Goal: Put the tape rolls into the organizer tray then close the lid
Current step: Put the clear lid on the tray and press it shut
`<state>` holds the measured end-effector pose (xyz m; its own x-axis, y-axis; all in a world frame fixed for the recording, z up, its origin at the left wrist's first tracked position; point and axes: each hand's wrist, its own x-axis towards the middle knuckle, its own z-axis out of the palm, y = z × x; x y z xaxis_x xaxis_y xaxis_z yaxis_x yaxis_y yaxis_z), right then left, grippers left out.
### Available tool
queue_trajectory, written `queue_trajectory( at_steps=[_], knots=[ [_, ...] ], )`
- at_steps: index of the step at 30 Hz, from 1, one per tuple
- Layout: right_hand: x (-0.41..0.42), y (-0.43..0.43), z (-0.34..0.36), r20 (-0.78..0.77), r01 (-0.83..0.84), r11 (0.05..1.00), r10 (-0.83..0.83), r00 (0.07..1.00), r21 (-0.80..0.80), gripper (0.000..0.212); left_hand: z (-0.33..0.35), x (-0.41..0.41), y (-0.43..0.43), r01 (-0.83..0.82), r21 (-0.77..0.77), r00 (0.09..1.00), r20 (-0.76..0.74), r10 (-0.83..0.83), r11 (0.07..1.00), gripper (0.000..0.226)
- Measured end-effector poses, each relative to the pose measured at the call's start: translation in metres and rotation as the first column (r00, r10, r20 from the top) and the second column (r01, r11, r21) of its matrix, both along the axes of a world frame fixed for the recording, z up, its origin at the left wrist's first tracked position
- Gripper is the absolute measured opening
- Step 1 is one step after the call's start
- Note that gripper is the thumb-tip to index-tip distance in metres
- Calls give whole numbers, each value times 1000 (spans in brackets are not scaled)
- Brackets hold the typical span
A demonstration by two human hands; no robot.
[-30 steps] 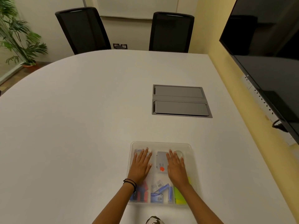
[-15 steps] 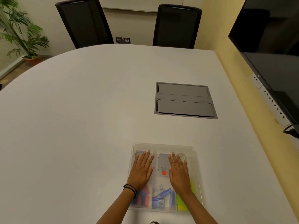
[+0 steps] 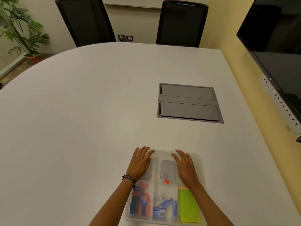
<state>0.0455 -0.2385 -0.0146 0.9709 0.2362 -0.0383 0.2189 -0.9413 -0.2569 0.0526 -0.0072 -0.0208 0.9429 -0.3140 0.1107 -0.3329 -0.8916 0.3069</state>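
Both hands are lying flat, fingers spread, on the clear lid (image 3: 197,158) of the organizer tray (image 3: 162,221): left hand (image 3: 140,162) covering the far left corner, right hand (image 3: 184,167) beside it. Tape rolls are sitting hidden; the tray is resting on the white counter (image 3: 81,119).
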Motion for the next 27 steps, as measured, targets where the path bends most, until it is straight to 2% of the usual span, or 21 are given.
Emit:
queue_trajectory(
  at_steps=[3,16,18,21,23,27],
  knots=[
    [2,-5,-8,-13,-6,998,6,1000,57,56,-5,1,1,5,13,1000,-10,-5,1000,49],
    [6,-6,-12,-11,22,990,-20,1000,140,46,-8,5,0,-20,-47,997,-72,16,999,42],
    [9,-10,-11,49,144,971,-156,987,192,42,-6,10,1,-110,-117,989,-111,98,987,32],
    [16,-20,-4,62,422,871,-450,891,251,21,-3,19,4,-277,-208,951,-202,236,938,19],
    [25,-25,-1,30,501,839,-518,855,210,13,-2,19,5,-337,-258,933,-222,284,905,20],
    [39,-26,-5,-29,600,765,-611,791,236,31,-3,20,9,-511,-339,855,-296,426,790,21]
  ],
)
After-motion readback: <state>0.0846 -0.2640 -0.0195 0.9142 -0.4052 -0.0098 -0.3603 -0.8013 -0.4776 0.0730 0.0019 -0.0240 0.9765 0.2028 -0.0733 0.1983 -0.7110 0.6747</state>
